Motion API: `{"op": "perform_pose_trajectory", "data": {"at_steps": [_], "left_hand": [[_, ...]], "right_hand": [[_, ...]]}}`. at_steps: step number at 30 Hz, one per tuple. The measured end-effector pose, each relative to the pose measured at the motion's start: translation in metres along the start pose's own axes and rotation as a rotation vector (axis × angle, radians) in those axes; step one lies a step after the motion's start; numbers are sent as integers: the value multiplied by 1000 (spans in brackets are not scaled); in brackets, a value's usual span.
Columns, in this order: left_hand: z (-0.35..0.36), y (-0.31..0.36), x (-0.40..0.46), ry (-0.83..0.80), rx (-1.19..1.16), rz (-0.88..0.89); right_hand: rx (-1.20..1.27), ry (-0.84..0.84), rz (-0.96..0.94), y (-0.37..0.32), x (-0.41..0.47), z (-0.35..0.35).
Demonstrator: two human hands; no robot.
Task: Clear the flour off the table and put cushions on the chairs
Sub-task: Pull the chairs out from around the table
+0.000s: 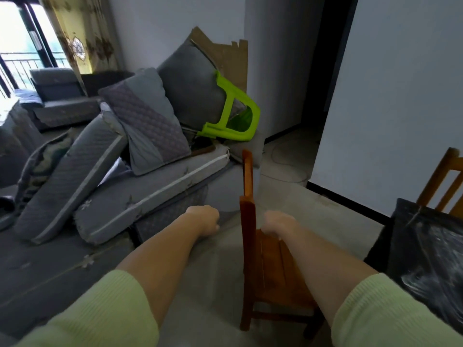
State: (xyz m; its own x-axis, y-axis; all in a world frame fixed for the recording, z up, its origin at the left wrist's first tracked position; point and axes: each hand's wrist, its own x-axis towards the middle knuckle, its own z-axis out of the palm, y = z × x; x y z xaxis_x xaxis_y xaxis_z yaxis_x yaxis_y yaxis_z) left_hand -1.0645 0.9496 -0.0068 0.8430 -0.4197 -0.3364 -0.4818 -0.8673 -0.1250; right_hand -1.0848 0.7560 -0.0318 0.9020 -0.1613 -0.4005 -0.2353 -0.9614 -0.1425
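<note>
A wooden chair (269, 266) with a bare seat stands side-on in the middle, its back (247, 176) pointing away from me. Several grey cushions lie piled on the sofa at left: a long quilted one (72, 176), a square quilted one (147, 121) and a large dark one (193, 83). My left hand (204, 220) hangs empty left of the chair back, fingers loosely curled downward. My right hand (278, 225) hangs the same way just above the chair seat, holding nothing. A table under black plastic sheeting (426, 254) sits at the right edge.
A green plastic stool (235, 113) lies tipped on the sofa against torn cardboard (225, 53). A second wooden chair (443, 181) stands behind the black-covered table. A dark doorway (323, 71) opens beyond the white wall. A thin cable lies on the floor (288, 156).
</note>
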Motion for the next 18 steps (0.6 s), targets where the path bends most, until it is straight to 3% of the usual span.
{"op": "perform_pose_trajectory", "data": {"at_steps": [9, 15, 18], "left_hand": [[-42, -101, 130, 34, 19, 71], [-47, -114, 241, 67, 27, 266], [-50, -106, 292, 193, 35, 475]], "right_hand": [[119, 94, 70, -49, 153, -68], [183, -94, 208, -54, 208, -65], [495, -256, 359, -44, 226, -68]]}}
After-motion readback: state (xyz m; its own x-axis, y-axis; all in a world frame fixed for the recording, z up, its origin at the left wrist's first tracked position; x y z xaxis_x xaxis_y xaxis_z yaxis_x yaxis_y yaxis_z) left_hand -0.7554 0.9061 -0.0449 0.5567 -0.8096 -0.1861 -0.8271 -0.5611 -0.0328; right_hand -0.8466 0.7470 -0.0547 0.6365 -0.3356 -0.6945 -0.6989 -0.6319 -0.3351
